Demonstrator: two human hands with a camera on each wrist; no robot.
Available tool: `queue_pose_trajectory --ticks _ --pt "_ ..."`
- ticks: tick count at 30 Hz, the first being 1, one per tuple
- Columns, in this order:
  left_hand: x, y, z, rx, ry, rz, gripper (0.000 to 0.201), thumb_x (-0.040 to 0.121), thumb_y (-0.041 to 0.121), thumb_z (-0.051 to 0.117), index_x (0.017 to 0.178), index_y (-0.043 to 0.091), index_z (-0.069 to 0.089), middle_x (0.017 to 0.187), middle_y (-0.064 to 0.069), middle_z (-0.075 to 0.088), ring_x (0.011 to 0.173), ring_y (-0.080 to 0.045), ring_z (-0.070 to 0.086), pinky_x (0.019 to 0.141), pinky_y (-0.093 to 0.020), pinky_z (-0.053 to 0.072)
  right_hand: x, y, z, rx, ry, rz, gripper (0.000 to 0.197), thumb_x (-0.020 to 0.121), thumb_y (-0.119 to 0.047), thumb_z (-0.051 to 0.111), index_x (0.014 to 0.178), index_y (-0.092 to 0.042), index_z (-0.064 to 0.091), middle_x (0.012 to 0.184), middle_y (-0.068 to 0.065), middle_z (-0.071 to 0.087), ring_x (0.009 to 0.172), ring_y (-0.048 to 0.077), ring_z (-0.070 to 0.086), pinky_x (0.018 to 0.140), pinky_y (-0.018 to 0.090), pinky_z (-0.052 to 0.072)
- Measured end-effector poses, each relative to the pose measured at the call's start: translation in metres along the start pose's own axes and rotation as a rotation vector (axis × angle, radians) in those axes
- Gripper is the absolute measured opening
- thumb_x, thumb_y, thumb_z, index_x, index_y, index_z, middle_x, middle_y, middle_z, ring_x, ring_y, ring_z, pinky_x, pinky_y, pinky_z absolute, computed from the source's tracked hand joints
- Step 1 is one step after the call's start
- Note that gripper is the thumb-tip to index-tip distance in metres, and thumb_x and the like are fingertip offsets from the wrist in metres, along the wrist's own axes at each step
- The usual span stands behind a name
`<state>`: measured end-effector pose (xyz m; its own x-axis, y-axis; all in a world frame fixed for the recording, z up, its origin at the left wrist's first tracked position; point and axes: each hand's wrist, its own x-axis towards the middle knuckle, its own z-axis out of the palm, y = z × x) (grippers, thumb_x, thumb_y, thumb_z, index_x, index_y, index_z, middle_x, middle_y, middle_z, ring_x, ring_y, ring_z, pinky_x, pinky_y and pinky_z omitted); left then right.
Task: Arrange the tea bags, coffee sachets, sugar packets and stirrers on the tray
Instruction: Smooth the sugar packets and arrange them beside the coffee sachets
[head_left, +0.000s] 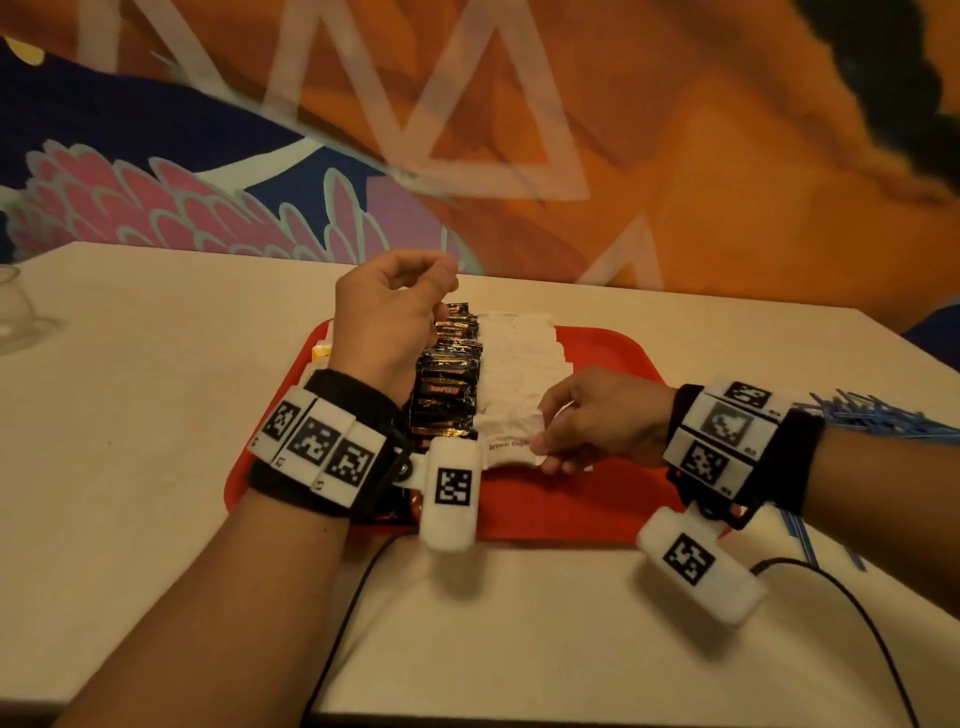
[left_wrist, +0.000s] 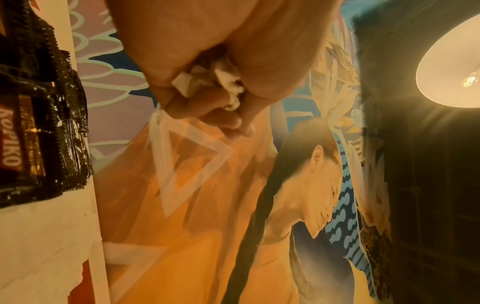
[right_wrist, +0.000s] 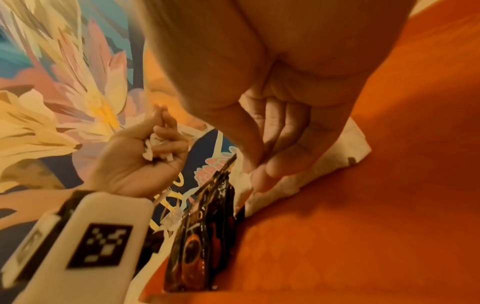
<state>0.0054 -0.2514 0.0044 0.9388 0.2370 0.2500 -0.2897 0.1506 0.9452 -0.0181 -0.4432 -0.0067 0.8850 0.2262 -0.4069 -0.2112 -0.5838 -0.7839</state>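
**Tray part-filled: coffee and sugar rows laid, stirrers still off the tray**

The red tray (head_left: 597, 499) lies on the pale table (head_left: 156, 415), directly before the person. On it, a row of black coffee sachets (head_left: 448, 384) runs front to back, each overlapping the next; touching its right side runs a like row of white sugar packets (head_left: 514, 374), the nearest one printed "brown sugar". Both rows look complete or nearly so. A yellow-edged item shows at the tray's far left, mostly hidden by the wrist; whether it is a tea bag cannot be told. The blue stirrers (head_left: 878, 415) lie in a loose heap on the table, right of the tray and apart from it, so that step appears undone.

The right hand (head_left: 602, 415) pinches the near edge of the front sugar packet between thumb and fingertips, as if squaring it to the row. The left hand (head_left: 389, 322), raised above the coffee row, is clenched round a small crumpled wad of white paper (left_wrist: 207, 82); what this wad is cannot be told. A glass (head_left: 15, 312) stands at the table's far left edge
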Motion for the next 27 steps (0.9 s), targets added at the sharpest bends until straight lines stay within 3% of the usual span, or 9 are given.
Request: queue_pose_trajectory --ticks 3,6,8,12,16,18,21,24,27 --pt "0.001 -0.001 0.0 0.007 0.001 -0.008 0.003 0.094 0.014 0.067 0.094 0.017 0.069 0.081 0.002 0.067 0.061 -0.008 0.054 0.05 -0.022 0.041 0.004 -0.001 0.007 -0.183 -0.005 0.014 0.011 0.089 -0.005 0.07 0.086 -0.006 0.06 0.07 0.008 0.073 0.073 0.018 0.07 0.072 0.032 0.056" --pt "0.001 -0.001 0.0 0.018 -0.002 -0.009 0.003 0.094 0.014 0.067 0.095 0.017 0.069 0.08 0.004 0.067 0.06 -0.007 0.054 0.049 -0.022 0.041 0.003 -0.003 0.012 -0.61 0.077 -0.031 0.019 0.09 -0.024 0.071 0.097 -0.008 0.062 0.08 -0.001 0.073 0.078 0.011 0.069 0.066 0.023 0.05" --pt "0.001 -0.001 -0.001 0.021 -0.003 -0.009 0.003 0.094 0.015 0.067 0.096 0.017 0.069 0.081 0.004 0.067 0.06 -0.007 0.054 0.05 -0.022 0.042 0.0 -0.005 0.015 -0.82 0.12 -0.052 0.033 0.086 -0.036 0.073 0.105 -0.015 0.054 0.095 -0.002 0.064 0.087 0.017 0.061 0.063 0.026 0.045" --pt "0.001 0.0 -0.002 0.017 -0.005 -0.009 0.003 0.094 0.016 0.067 0.095 0.018 0.068 0.082 0.003 0.067 0.062 -0.007 0.055 0.05 -0.021 0.042 -0.004 -0.009 0.013 -0.86 0.221 -0.18 0.039 0.082 -0.042 0.075 0.099 -0.02 0.049 0.089 -0.001 0.058 0.08 0.018 0.057 0.063 0.031 0.048" --pt "0.002 -0.001 -0.002 0.02 0.007 -0.018 0.002 0.094 0.017 0.067 0.095 0.018 0.069 0.079 0.005 0.067 0.061 -0.007 0.055 0.049 -0.021 0.042 -0.005 -0.018 0.017 -0.876 0.188 -0.436 0.01 0.085 -0.024 0.073 0.089 -0.022 0.065 0.079 -0.007 0.06 0.067 0.003 0.052 0.058 0.022 0.043" --pt "0.003 -0.001 -0.002 0.003 0.007 -0.033 0.004 0.095 0.018 0.067 0.096 0.015 0.07 0.079 0.002 0.065 0.062 -0.007 0.054 0.049 -0.021 0.041 -0.003 -0.018 0.024 -0.9 0.098 -0.427 0.009 0.088 -0.015 0.067 0.094 -0.021 0.071 0.083 -0.007 0.066 0.071 0.003 0.055 0.064 0.021 0.046" --pt "0.003 -0.001 -0.002 -0.044 -0.023 -0.065 0.008 0.097 0.018 0.063 0.096 0.012 0.068 0.081 -0.001 0.061 0.064 -0.009 0.052 0.048 -0.019 0.04 -0.001 -0.016 0.03 -0.977 0.032 -0.412 0.02 0.092 -0.014 0.063 0.107 -0.025 0.071 0.1 -0.004 0.066 0.089 0.013 0.059 0.078 0.031 0.053" --pt "0.003 0.0 -0.003 -0.052 -0.068 -0.081 0.01 0.099 0.017 0.06 0.095 0.013 0.068 0.082 -0.002 0.059 0.065 -0.009 0.052 0.048 -0.019 0.041 -0.002 -0.018 0.027 -0.963 0.056 -0.454 0.019 0.093 -0.024 0.064 0.112 -0.027 0.069 0.103 -0.005 0.065 0.092 0.014 0.06 0.079 0.033 0.055" --pt "0.002 -0.001 -0.002 -0.081 -0.125 -0.102 0.013 0.101 0.018 0.057 0.095 0.012 0.067 0.082 -0.002 0.057 0.067 -0.009 0.051 0.049 -0.019 0.042 -0.005 -0.024 0.017 -0.885 0.116 -0.497 0.02 0.091 -0.032 0.069 0.11 -0.03 0.068 0.097 -0.013 0.063 0.089 0.008 0.061 0.079 0.029 0.054"
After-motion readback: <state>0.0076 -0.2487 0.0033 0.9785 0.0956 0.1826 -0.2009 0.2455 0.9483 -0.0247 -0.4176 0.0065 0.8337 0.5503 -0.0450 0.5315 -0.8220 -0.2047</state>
